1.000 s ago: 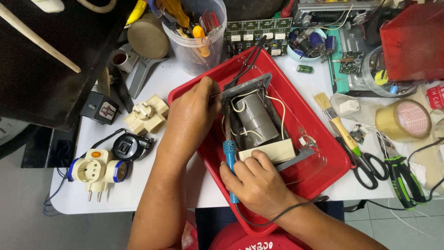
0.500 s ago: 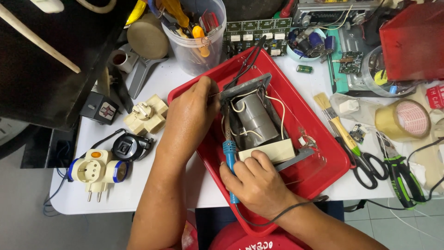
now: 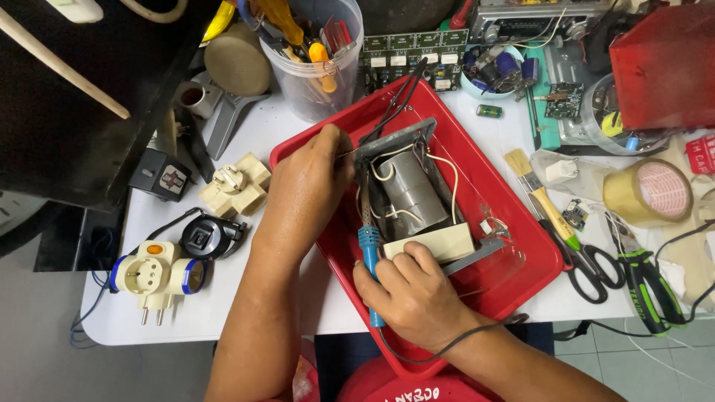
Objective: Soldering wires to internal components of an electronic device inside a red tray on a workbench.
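The left hand (image 3: pixel 309 182) pinches a thin solder wire (image 3: pixel 348 152) – barely visible – against the grey metal-framed transformer (image 3: pixel 406 190) lying in the red plastic tray (image 3: pixel 521 246). The right hand (image 3: pixel 413 294) is closed around a blue-handled soldering iron (image 3: pixel 369 246), its tip hidden.

A cream rectangular label (image 3: pixel 430 243) lies on the transformer (image 3: pixel 410 190); a red-white sticker (image 3: pixel 173 180) marks the black adapter (image 3: pixel 159 175).

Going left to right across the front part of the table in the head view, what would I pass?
White plug adapter → left hand → blue-handled soldering iron → right hand → red tray → black-handled scissors → green-handled pliers.
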